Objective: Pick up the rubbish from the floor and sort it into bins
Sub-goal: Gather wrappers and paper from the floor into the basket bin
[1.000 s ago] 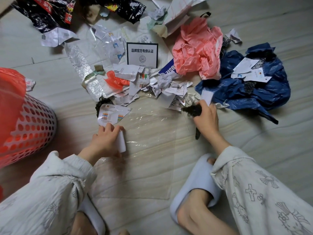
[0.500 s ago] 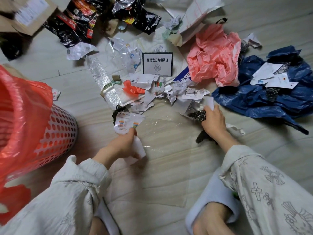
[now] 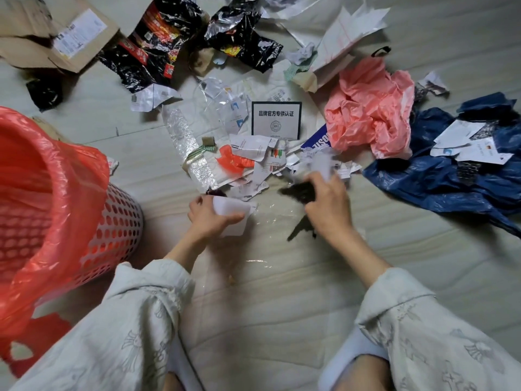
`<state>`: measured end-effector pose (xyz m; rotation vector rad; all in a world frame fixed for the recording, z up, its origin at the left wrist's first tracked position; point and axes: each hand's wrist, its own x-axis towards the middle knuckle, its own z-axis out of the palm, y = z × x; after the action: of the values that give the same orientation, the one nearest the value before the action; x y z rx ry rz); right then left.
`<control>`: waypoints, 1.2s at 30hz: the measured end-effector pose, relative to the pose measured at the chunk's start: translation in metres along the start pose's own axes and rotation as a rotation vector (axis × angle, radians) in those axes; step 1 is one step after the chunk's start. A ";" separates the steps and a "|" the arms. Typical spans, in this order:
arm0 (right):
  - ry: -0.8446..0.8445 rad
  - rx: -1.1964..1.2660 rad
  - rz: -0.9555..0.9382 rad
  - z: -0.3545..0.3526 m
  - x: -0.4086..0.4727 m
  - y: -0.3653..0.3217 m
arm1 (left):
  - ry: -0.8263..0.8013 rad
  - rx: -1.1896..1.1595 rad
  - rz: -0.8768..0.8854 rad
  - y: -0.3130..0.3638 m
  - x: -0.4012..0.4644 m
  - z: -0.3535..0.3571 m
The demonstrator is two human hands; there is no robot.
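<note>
— What are the hands doing?

— The left hand (image 3: 210,218) is gripping a white paper scrap (image 3: 229,218), thumb curling over it. The right hand (image 3: 328,204) is clutching a black crumpled scrap (image 3: 298,191) together with a blurred white piece (image 3: 322,166); a dark strip is hanging below the wrist.

— And what's lying under them?

— A clear plastic sheet (image 3: 253,261) is lying flat on the floor (image 3: 423,263). Just beyond the hands, torn paper bits (image 3: 253,153) are lying in a heap, with a dark-bordered printed card (image 3: 276,119) behind them.

— Further out?

— A pink plastic bag (image 3: 369,108) and a blue plastic bag (image 3: 423,179) are lying to the right, black snack wrappers (image 3: 158,52) and cardboard (image 3: 48,35) at the top left. The bin (image 3: 112,227), lined with a red bag (image 3: 50,193), is standing at the left.
</note>
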<state>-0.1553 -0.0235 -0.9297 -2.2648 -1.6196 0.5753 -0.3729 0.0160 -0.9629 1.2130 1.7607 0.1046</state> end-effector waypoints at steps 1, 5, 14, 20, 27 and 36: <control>-0.121 -0.042 -0.053 0.011 -0.007 -0.003 | -0.010 -0.034 -0.002 -0.002 -0.002 0.002; -0.386 -0.211 -0.030 0.036 -0.034 0.008 | -0.016 -0.211 0.041 -0.002 -0.008 0.002; -0.400 -0.293 -0.032 0.025 -0.024 0.031 | 0.110 -0.407 0.081 0.003 -0.007 -0.019; -0.416 -0.311 0.013 0.013 -0.026 0.048 | -0.024 -0.534 0.027 0.008 0.009 -0.036; -0.485 -0.318 0.005 0.001 -0.029 0.061 | -0.168 -0.273 0.075 0.031 0.014 -0.004; -0.484 -0.282 0.012 0.000 -0.029 0.062 | -0.091 -0.322 0.028 0.033 0.020 0.025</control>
<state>-0.1126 -0.0709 -0.9540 -2.4667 -2.0195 1.0188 -0.3330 0.0373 -0.9716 0.9916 1.5766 0.3314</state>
